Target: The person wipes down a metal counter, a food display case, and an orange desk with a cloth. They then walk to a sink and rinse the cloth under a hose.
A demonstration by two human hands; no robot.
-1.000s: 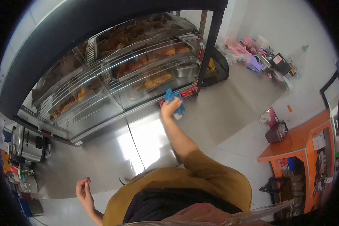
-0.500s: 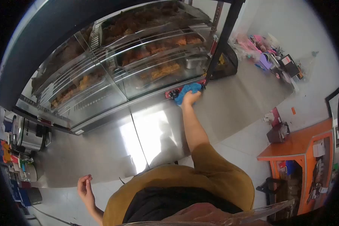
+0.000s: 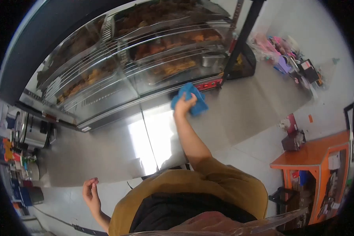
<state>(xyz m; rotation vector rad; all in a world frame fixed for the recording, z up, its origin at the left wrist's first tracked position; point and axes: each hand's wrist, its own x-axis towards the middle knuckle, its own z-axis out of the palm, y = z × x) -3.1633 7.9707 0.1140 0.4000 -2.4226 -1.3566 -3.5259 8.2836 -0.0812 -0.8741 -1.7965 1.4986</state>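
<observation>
A blue cloth [image 3: 198, 107] is in my right hand [image 3: 185, 103], pressed at the lower front frame of a glass display case [image 3: 137, 84], just left of its red control panel [image 3: 208, 84]. The cloth spreads out around my fingers and overlaps the edge of the metal counter [image 3: 232, 110]. My left hand [image 3: 92, 193] hangs beside the near left edge of the counter, fingers loosely curled and apart, with nothing in it. Behind the glass, trays of browned food [image 3: 173, 67] sit on wire shelves.
Small items, including a purple holder [image 3: 283, 64], crowd the counter's far right end. A metal appliance [image 3: 29, 129] stands at the left. An orange shelf unit [image 3: 299, 153] is at the lower right, with a dark box [image 3: 293, 141] by it.
My right hand has moved left along the case's frame with the blue cloth, and more of the red panel shows. My left hand has hardly moved.
</observation>
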